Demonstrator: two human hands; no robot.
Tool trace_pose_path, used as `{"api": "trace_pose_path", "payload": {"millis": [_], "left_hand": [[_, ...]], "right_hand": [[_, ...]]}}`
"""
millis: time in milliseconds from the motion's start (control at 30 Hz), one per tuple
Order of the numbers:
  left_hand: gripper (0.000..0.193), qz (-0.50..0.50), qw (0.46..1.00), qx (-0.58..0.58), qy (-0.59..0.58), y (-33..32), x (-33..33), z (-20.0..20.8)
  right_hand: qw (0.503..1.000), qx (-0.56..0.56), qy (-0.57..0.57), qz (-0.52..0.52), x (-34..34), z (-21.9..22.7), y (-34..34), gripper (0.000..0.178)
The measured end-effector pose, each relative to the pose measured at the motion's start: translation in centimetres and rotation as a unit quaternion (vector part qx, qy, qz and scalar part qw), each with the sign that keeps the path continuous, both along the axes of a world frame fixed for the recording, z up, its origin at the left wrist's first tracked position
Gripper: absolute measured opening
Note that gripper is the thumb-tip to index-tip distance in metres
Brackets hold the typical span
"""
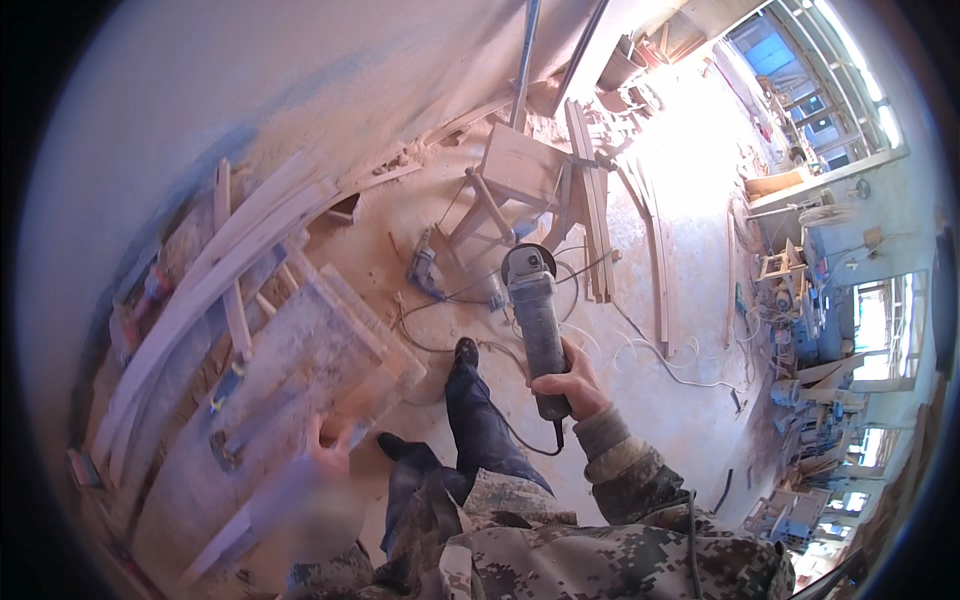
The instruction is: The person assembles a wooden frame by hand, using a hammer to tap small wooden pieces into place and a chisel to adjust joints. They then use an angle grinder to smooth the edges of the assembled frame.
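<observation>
My right hand (572, 385) is wrapped round the rear body of a dark grey angle grinder (538, 320). The grinder stands out ahead of me, its round head and black guard at the far end. From its rear, a dark cord (530, 445) loops back toward the floor. At the lower left, my left hand (328, 445) is by the near edge of a dusty wooden workbench (360, 385). Haze and a blurred patch cover much of that hand, so its grip is unclear. A pale wooden strip (225, 540) runs up toward it.
Long curved wooden pieces (210, 275) lie across the bench's left side. Ahead stands a wooden stool-like frame (525, 165), with a power drill (425, 265) on the floor beside it. Cords (670, 370) and long boards (655, 260) lie to the right. Cluttered timber (815, 400) lines the right wall.
</observation>
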State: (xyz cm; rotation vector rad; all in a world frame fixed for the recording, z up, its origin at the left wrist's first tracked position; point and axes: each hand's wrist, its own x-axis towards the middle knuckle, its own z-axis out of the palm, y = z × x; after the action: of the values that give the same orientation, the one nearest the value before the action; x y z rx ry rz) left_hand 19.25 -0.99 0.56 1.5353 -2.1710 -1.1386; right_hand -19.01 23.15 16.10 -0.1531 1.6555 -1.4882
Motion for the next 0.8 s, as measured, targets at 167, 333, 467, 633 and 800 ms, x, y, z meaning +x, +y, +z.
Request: {"api": "trace_pose_path", "payload": {"millis": [167, 333, 467, 633, 800], "left_hand": [[0.074, -0.014, 0.998, -0.050, -0.016, -1.0, -0.3, 0.9], [0.081, 0.009, 0.981, -0.111, -0.158, -0.2, -2.5, 3.9], [0.077, -0.008, 0.969, -0.126, -0.213, 1.4, -4.5, 6.4], [0.068, 0.060, 0.975, -0.091, -0.195, 0.2, -4.4, 6.2], [0.058, 0.045, 0.961, -0.073, -0.264, 0.1, -3.8, 6.4]], "right_hand": [[0.997, 0.019, 0.065, -0.030, -12.2, -6.1, -2.5, 0.093], [0.903, 0.159, 0.389, 0.085, -25.5, -14.4, -7.2, 0.110], [0.821, 0.335, 0.435, 0.153, -34.2, -19.8, -12.0, 0.105], [0.735, 0.435, 0.488, 0.179, -41.9, -22.8, -17.1, 0.099], [0.642, 0.458, 0.593, 0.160, -45.3, -28.3, -19.3, 0.082]]}}
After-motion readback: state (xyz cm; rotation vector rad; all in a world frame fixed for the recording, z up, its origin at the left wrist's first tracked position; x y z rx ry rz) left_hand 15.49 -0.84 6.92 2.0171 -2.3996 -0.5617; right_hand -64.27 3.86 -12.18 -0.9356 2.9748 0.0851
